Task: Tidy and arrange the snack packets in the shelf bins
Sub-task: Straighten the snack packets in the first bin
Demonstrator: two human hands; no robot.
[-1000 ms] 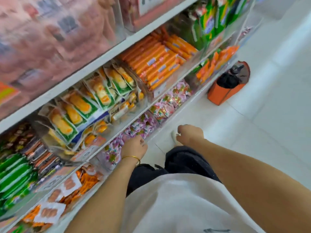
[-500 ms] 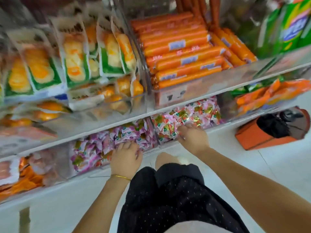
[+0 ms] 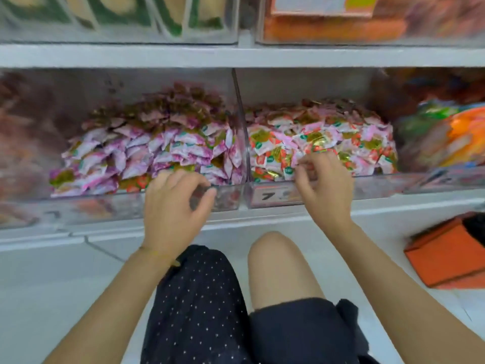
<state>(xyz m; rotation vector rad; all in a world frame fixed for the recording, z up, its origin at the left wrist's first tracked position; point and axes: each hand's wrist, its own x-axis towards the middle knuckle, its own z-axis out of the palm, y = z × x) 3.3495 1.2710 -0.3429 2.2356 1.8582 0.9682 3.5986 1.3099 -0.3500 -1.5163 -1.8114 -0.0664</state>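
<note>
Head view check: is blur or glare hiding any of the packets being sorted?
Head view: light even, no hard shadows; pink packets and red-green packets in the middle are fairly sharp; the upper bins and both side edges are blurred; the clear bin front looks hazy, and its price label is smeared.

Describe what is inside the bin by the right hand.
Heaped red-and-white snack packets fill the clear bin; the right hand reaches among them. Lower layers and floor are hidden.

Both forearms reach forward, palms down. The left hand (image 3: 174, 208) has its fingers loosely curled, thumb apart. The right hand (image 3: 324, 191) bends its fingers tighter, knuckles up
</note>
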